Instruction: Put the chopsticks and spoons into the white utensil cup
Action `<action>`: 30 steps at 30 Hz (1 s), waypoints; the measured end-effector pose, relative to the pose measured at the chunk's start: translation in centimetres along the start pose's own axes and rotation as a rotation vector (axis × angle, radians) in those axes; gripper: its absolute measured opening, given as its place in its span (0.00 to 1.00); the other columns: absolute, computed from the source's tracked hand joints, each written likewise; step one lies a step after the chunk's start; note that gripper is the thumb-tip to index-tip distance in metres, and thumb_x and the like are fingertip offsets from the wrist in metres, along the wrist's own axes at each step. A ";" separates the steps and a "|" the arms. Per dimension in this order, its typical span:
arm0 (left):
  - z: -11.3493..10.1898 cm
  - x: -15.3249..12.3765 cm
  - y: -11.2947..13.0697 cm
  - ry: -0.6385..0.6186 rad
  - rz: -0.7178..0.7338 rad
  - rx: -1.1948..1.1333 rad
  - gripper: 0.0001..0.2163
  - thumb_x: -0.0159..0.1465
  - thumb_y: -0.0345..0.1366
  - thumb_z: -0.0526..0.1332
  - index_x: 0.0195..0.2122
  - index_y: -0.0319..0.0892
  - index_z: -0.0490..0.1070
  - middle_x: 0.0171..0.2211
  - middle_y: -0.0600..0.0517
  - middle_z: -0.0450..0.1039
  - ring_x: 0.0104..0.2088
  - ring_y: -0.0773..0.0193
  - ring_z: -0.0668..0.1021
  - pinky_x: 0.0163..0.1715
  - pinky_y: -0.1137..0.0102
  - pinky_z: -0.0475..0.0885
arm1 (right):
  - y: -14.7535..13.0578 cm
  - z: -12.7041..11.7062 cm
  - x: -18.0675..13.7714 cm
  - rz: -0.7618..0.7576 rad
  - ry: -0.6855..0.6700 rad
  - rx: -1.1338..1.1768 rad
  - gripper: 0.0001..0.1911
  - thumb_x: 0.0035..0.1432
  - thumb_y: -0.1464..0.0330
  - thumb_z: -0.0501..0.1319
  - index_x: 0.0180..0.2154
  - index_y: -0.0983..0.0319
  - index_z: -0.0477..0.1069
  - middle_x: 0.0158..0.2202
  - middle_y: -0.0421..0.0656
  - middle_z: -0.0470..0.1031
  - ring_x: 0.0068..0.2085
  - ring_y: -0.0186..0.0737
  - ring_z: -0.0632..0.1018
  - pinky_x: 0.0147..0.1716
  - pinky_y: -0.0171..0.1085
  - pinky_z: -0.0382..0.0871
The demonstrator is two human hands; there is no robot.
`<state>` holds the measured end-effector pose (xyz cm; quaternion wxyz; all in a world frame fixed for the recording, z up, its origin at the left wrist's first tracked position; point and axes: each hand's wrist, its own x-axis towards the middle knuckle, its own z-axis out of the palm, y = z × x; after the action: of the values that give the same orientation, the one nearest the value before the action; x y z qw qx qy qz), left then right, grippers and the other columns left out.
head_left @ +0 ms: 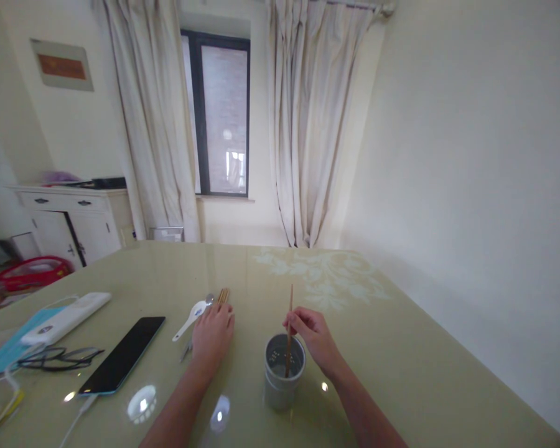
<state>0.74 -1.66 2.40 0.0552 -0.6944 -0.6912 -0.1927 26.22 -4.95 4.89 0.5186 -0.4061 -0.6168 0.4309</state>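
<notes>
Pinching one chopstick (291, 298) between thumb and fingers, the right hand (316, 336) has its lower end inside the grey cup (279, 395), while more chopsticks (223, 295), a white spoon (186, 323) and a metal spoon (210, 299) lie outside, to the left. The left hand (213, 336) rests over these, its grip hidden. The glossy green table (392, 373) carries a phone (124, 354) at near left; beyond its far edge hang pale curtains (155, 124) beside a window (224, 118).

Cup (280, 391) on worktop (401, 361), chopstick (288, 350) w/ lower end inside. Spoon (190, 320) L of cup; phone (124, 354) L of spoon, specs (61, 359) L of phone. Window (224, 118) behind worktop, btwn curtains (154, 118); cabinet (93, 227) far L.
</notes>
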 end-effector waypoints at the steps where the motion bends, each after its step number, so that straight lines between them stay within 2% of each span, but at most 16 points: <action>1: 0.0 -0.1 -0.5 0.011 -0.027 0.099 0.13 0.73 0.34 0.55 0.48 0.42 0.79 0.51 0.41 0.81 0.54 0.47 0.79 0.53 0.58 0.71 | 0.1 0.1 0.0 0.007 -0.013 0.004 0.29 0.60 0.41 0.68 0.29 0.61 0.80 0.26 0.41 0.75 0.30 0.41 0.75 0.33 0.38 0.68; 4: 0.3 -0.4 -1.3 -0.010 -0.071 0.226 0.14 0.74 0.36 0.54 0.50 0.41 0.79 0.53 0.39 0.80 0.55 0.46 0.79 0.52 0.57 0.73 | 0.4 0.3 0.0 0.023 -0.024 0.016 0.30 0.58 0.40 0.69 0.28 0.62 0.80 0.24 0.40 0.74 0.28 0.38 0.72 0.30 0.37 0.64; 8: 0.8 -0.3 -1.7 -0.025 -0.081 0.231 0.15 0.74 0.35 0.52 0.48 0.39 0.79 0.50 0.38 0.81 0.54 0.46 0.80 0.51 0.56 0.74 | 0.5 0.3 -0.1 0.041 -0.022 0.039 0.31 0.57 0.39 0.69 0.28 0.62 0.80 0.23 0.39 0.73 0.27 0.37 0.71 0.30 0.36 0.63; 13: 0.7 -0.2 -1.6 -0.049 -0.127 0.196 0.15 0.74 0.37 0.53 0.45 0.38 0.80 0.46 0.38 0.82 0.52 0.46 0.82 0.48 0.58 0.75 | 1.1 0.7 -0.2 0.067 0.033 0.099 0.37 0.60 0.34 0.62 0.30 0.63 0.83 0.27 0.45 0.79 0.31 0.42 0.78 0.37 0.40 0.71; 16: 0.4 -0.3 -1.3 -0.067 -0.093 0.200 0.14 0.73 0.37 0.55 0.43 0.39 0.80 0.45 0.38 0.82 0.52 0.45 0.82 0.48 0.58 0.75 | 2.0 0.9 -0.2 0.122 0.078 0.186 0.41 0.59 0.31 0.59 0.30 0.63 0.83 0.29 0.48 0.82 0.33 0.45 0.81 0.41 0.43 0.75; 20: 0.2 -0.4 -1.0 -0.068 -0.058 0.197 0.14 0.74 0.35 0.54 0.43 0.42 0.81 0.47 0.40 0.83 0.52 0.47 0.82 0.49 0.59 0.75 | 3.0 1.1 0.1 0.169 0.085 0.180 0.43 0.59 0.30 0.57 0.29 0.63 0.82 0.27 0.46 0.80 0.31 0.43 0.80 0.38 0.42 0.74; 24: 0.4 -0.4 -1.0 -0.072 -0.045 0.188 0.14 0.74 0.34 0.53 0.45 0.40 0.80 0.48 0.39 0.82 0.52 0.47 0.82 0.50 0.59 0.76 | 3.5 1.3 0.3 0.175 0.087 0.153 0.44 0.57 0.29 0.57 0.29 0.63 0.82 0.26 0.45 0.79 0.29 0.42 0.79 0.37 0.41 0.73; 30: 0.8 -0.5 -0.8 -0.059 -0.049 0.173 0.14 0.74 0.34 0.54 0.44 0.39 0.81 0.47 0.39 0.82 0.53 0.45 0.82 0.51 0.58 0.76 | 3.5 1.6 0.0 0.221 0.100 0.180 0.43 0.57 0.29 0.58 0.30 0.63 0.83 0.28 0.46 0.79 0.31 0.44 0.79 0.36 0.41 0.73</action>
<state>0.11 -1.78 1.32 0.0899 -0.6753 -0.7233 -0.1130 24.85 -4.02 1.40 0.5322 -0.4444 -0.5007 0.5182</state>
